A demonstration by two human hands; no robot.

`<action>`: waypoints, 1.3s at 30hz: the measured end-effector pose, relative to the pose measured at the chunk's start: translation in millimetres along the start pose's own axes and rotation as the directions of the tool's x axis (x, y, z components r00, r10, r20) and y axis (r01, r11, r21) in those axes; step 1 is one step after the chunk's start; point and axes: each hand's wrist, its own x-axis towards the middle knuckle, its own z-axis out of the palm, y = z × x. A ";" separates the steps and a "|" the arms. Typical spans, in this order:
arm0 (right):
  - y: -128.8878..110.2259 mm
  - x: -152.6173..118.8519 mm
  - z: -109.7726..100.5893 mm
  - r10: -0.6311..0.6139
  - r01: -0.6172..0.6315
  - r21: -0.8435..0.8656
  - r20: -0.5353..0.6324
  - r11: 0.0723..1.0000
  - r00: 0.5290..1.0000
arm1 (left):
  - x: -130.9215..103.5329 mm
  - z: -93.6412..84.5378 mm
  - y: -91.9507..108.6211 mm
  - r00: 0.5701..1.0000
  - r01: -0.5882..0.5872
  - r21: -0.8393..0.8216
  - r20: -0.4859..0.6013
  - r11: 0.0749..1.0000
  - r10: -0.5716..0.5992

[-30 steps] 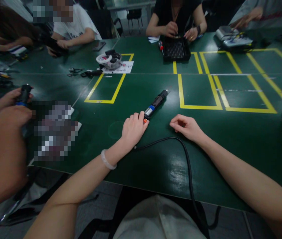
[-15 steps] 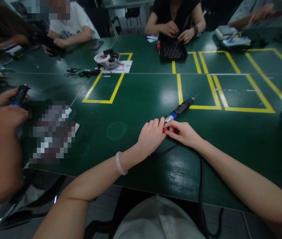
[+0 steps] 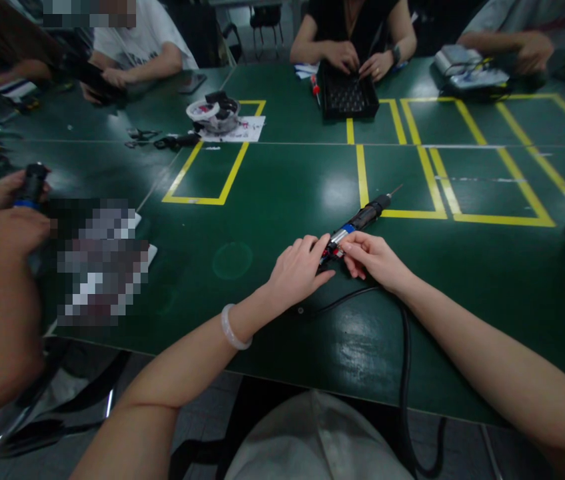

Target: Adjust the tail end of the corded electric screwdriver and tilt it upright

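An electric screwdriver (image 3: 362, 219) with a black nose, a blue band and a thin bit lies slantwise over the green table (image 3: 272, 173), bit pointing far right. My left hand (image 3: 298, 268) wraps over its rear end, the thumb held off to the near side. Red and dark inner parts (image 3: 331, 249) show between my two hands at the rear of the tool. My right hand (image 3: 373, 260) pinches beside the silver section, thumb and forefinger together; whatever lies between the fingertips is too small to make out. A black cable (image 3: 345, 298) runs beneath my wrists.
Yellow tape outlines (image 3: 415, 214) mark the table. Across it, a person's hands work in a black tray (image 3: 347, 113) beside a red screwdriver (image 3: 315, 87). A container of parts (image 3: 215, 115) stands on paper. At left, a co-worker's hands (image 3: 10, 223) hold a similar tool. A thick cable (image 3: 406, 373) hangs over the edge.
My left thumb has moved away from the tool's near side, uncovering red and dark parts. My right fingertips have shifted slightly up and right along the tool.
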 end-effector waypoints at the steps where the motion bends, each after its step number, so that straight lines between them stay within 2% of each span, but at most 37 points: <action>1: -0.1 -0.1 -0.1 -0.005 0.005 0.007 0.007 1.000 1.000 | -0.1 -0.1 0.1 1.000 0.001 0.001 0.000 1.000 -0.001; 6: 2.8 -1.4 -1.7 -0.091 0.096 -0.075 0.068 0.993 0.993 | -0.5 -1.8 1.0 1.000 0.000 0.015 0.009 1.000 0.000; 10: 6.6 -3.0 -6.1 -0.212 0.232 -0.237 0.108 0.943 0.971 | -0.6 -3.7 1.2 1.000 -0.001 0.013 0.026 1.000 0.001; 12: 7.0 -4.3 -8.3 -0.293 0.323 -0.388 0.137 0.863 0.946 | -0.5 -4.2 1.3 1.000 0.002 0.003 0.030 1.000 -0.002; 16: 6.3 -6.8 -10.2 -0.426 0.483 -0.653 0.260 0.583 0.866 | -0.1 -5.1 1.8 0.999 0.006 -0.020 0.047 1.000 -0.005; 18: 6.3 -7.3 -10.4 -0.453 0.541 -0.696 0.336 0.471 0.826 | 0.2 -5.5 1.8 0.998 0.009 -0.027 0.058 1.000 -0.007; 21: 6.3 -7.3 -11.0 -0.463 0.589 -0.706 0.401 0.393 0.790 | 0.5 -5.4 1.0 0.998 0.012 -0.028 0.065 1.000 -0.010; 29: 2.0 -7.6 -13.1 -0.501 0.624 -0.625 0.393 0.470 0.771 | 0.6 -1.8 -1.3 0.999 -0.002 -0.001 0.045 1.000 0.002; 39: 1.8 -7.1 -11.7 -0.513 0.624 -0.605 0.377 0.495 0.772 | 2.8 -4.7 10.6 0.998 0.050 0.071 0.040 0.996 -0.053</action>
